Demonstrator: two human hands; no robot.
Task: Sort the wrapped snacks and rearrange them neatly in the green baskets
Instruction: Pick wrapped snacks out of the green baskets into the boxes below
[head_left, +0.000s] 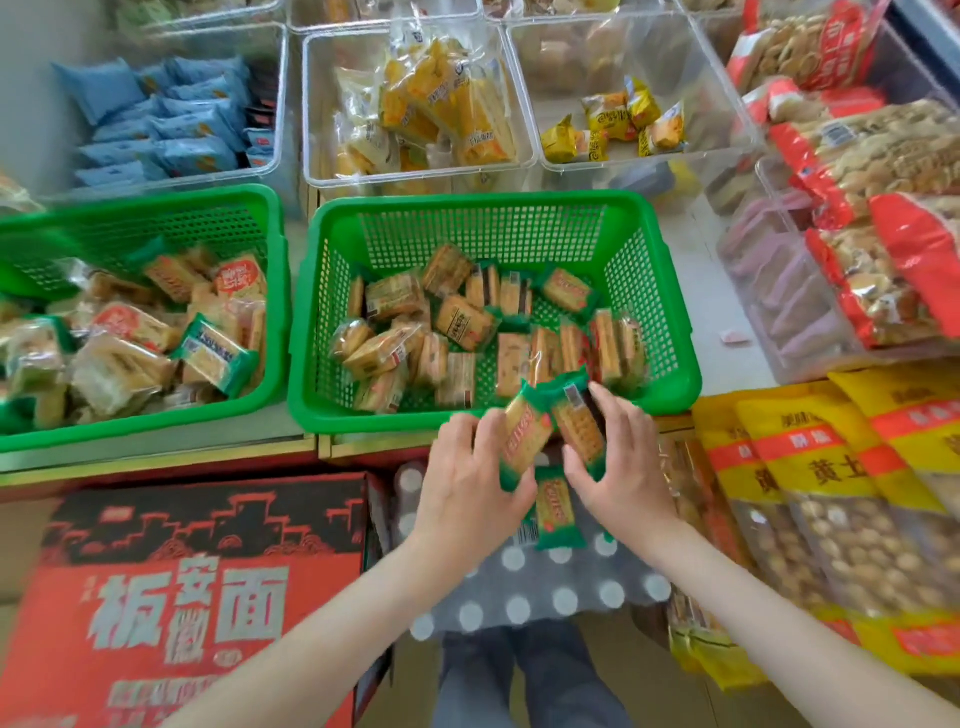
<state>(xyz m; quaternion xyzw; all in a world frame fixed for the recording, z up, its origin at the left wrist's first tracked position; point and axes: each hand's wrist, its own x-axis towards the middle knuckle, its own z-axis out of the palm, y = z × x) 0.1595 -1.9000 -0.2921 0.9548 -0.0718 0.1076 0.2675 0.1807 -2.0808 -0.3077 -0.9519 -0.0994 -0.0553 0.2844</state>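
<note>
Left hand (470, 483) grips one green-wrapped cracker packet (522, 441) | right hand (618, 457) grips a second packet (579, 428) | both hover just short of the middle green basket (363, 421), at its near rim | long axes point toward it

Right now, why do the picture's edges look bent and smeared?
Head view: the wide-angle lens bows the green basket rim; the red carton is blurred; the left hand and right hand holding green-wrapped snacks look sharper; light is soft, with mild glare on the clear bins.
</note>
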